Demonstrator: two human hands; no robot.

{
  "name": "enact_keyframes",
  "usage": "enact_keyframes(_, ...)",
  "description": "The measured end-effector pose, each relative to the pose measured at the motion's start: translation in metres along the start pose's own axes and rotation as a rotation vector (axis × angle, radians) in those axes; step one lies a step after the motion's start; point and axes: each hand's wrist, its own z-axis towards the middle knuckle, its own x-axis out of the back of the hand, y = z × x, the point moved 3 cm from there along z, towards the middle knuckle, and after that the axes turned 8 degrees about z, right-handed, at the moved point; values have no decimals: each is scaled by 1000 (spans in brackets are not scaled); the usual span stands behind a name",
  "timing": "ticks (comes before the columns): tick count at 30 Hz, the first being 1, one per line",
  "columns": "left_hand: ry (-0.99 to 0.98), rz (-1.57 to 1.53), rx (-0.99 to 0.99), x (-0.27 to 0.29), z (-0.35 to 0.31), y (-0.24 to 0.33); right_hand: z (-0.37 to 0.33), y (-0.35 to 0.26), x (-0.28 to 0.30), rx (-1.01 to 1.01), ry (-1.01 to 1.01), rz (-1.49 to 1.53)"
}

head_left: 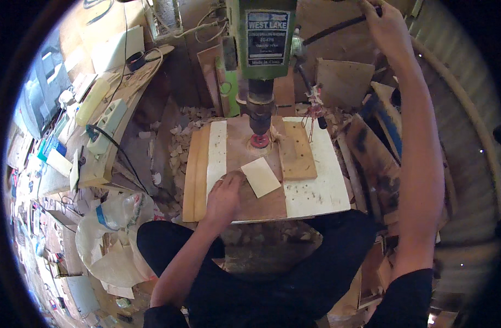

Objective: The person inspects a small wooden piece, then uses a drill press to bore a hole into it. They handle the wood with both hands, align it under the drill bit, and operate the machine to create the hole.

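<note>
on the drill-press table (316,197), the left hand (224,198) lies with curled fingers touching a small pale wood square (260,176), near the red cutter (259,141). far right, the right hand (386,24) is clenched round the black feed lever (332,28).

Dim warm indoor light, soft blur, heavy fisheye bending, black vignette corners.

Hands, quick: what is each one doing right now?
Left hand: resting on the small wood piece, not clearly gripping.
Right hand: closed on the drill press lever.
</note>
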Motion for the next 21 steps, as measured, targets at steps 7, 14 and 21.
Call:
enact_keyframes(7, -120, 84, 109, -10, 11, 20, 14, 3, -5, -43, -68, 107)
enact_keyframes(14, -56, -39, 84, -32, 49, 9, 28, 14, -14, 68, -29, 45)
enact_keyframes(21, 109, -98, 203, -37, 58, 10, 23, 13, -14, -49, -78, 146)
